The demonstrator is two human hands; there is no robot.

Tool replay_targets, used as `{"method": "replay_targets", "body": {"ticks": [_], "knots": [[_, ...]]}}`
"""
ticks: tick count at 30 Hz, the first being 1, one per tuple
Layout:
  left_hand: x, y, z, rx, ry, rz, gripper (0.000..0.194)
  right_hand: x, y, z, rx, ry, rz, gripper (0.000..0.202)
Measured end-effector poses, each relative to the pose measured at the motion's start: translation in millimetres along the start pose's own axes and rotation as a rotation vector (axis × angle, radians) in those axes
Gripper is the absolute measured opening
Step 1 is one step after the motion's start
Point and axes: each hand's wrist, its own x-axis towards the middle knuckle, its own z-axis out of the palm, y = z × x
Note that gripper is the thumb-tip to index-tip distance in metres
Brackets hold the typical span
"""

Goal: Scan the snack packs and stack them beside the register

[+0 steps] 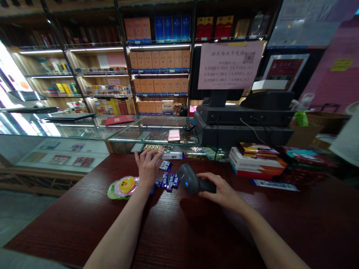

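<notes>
My right hand (pixel 220 189) is wrapped round the handle of a dark barcode scanner (pixel 188 179) with a small blue light, held over the wooden counter (pixel 165 231). Left of it, my left hand (pixel 148 164) has its fingers spread above the counter, near a long white and purple packet (pixel 174 155). Several small purple packets (pixel 170 182) lie between the two hands, with another purple packet (pixel 165 166) just behind them. A green and pink item with a yellow duck (pixel 126 185) lies left of my left forearm, which partly covers it.
Behind the counter is a glass display case (pixel 151 129). A monitor stand (pixel 218 114) rises at the back right. Boxes (pixel 252 162) are stacked at the right, beside a long purple and white packet (pixel 275 185). Goods fill the shelves (pixel 159 73) beyond.
</notes>
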Motion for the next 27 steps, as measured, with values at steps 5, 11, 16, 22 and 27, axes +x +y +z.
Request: {"method": "replay_targets", "body": {"ticks": [5, 11, 16, 22, 27], "knots": [[-1.1, -1.7, 2.3, -0.002, 0.013, 0.002, 0.031, -0.5, 0.8, -1.5, 0.035, -0.009, 0.017, 0.046], [-3.4, -4.3, 5.8, -0.016, 0.014, -0.005, 0.029, -1.0, 1.8, -1.5, 0.039, -0.015, 0.033, 0.047], [-2.8, -4.0, 5.3, -0.023, 0.016, 0.001, 0.029, -0.8, 2.4, -2.5, 0.064, -0.011, 0.028, 0.046], [-2.1, -3.6, 4.6, -0.013, 0.011, 0.002, 0.032, -1.5, 8.4, 1.6, 0.049, -0.077, 0.022, 0.05], [-1.6, -2.2, 3.2, -0.02, 0.018, -0.001, 0.031, -2.3, 6.6, 8.7, -0.019, -0.171, -0.051, 0.05]]}}
